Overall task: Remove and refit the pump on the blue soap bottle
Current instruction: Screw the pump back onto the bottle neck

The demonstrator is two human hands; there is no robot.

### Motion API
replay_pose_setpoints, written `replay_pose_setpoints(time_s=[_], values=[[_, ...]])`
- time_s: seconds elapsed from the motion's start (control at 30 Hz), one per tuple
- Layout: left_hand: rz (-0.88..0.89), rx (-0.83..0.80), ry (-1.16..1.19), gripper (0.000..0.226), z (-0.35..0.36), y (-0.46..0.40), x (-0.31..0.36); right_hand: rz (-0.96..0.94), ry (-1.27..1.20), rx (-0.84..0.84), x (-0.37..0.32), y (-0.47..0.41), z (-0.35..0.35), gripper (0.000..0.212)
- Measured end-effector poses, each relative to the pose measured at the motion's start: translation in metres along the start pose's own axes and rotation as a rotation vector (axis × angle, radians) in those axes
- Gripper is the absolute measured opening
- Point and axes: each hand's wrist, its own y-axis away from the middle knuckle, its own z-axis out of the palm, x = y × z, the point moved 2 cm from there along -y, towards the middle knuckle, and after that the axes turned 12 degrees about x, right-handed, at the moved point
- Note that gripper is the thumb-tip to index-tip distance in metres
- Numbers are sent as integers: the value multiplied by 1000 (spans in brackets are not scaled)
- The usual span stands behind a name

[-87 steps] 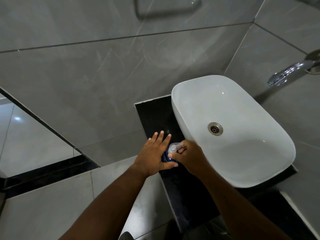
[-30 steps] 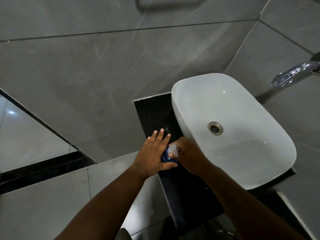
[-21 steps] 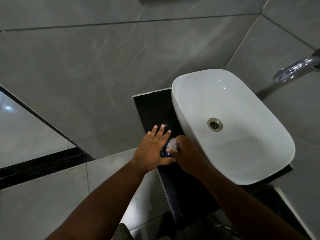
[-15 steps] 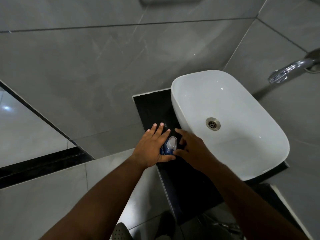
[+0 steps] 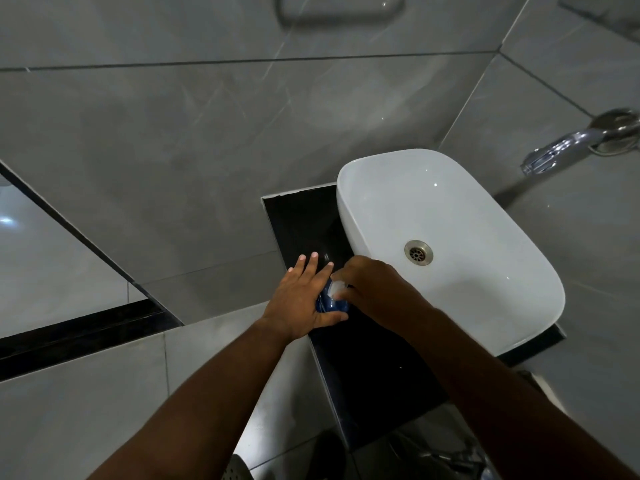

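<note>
The blue soap bottle (image 5: pixel 329 304) stands on the black counter (image 5: pixel 374 372) just left of the basin. Only a small patch of its blue body shows between my hands. My left hand (image 5: pixel 300 299) wraps the bottle's left side, thumb under it and fingers stretched out flat. The white pump (image 5: pixel 337 288) sits on top of the bottle. My right hand (image 5: pixel 372 289) is closed over the pump from the right, covering most of it. I cannot see how the pump joins the bottle neck.
A white oval basin (image 5: pixel 460 237) with a metal drain (image 5: pixel 418 252) sits on the counter right of the bottle. A chrome tap (image 5: pixel 568 147) juts from the grey tiled wall at the far right. The counter's left edge drops beside my left wrist.
Half a second ago my right hand was spread open beside the pump, which showed in full. Now that hand has closed over the pump. My left hand has stayed on the bottle.
</note>
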Motion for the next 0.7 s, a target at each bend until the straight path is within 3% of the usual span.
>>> replay_pose_setpoints(time_s=[0.47, 0.53, 0.63, 0.7], values=[[-27, 1, 30, 104, 4, -1, -1, 61, -108, -2, 19, 0, 27, 59], [-43, -2, 53, 106, 2, 0, 2, 56, -157, 116, 23, 2, 34, 57], [-99, -11, 146, 115, 0, 6, 7, 117, -349, 488, 25, 10, 41, 52], [-191, -10, 249, 120, -2, 13, 9, 242, -448, 512, 29, 15, 52, 50]])
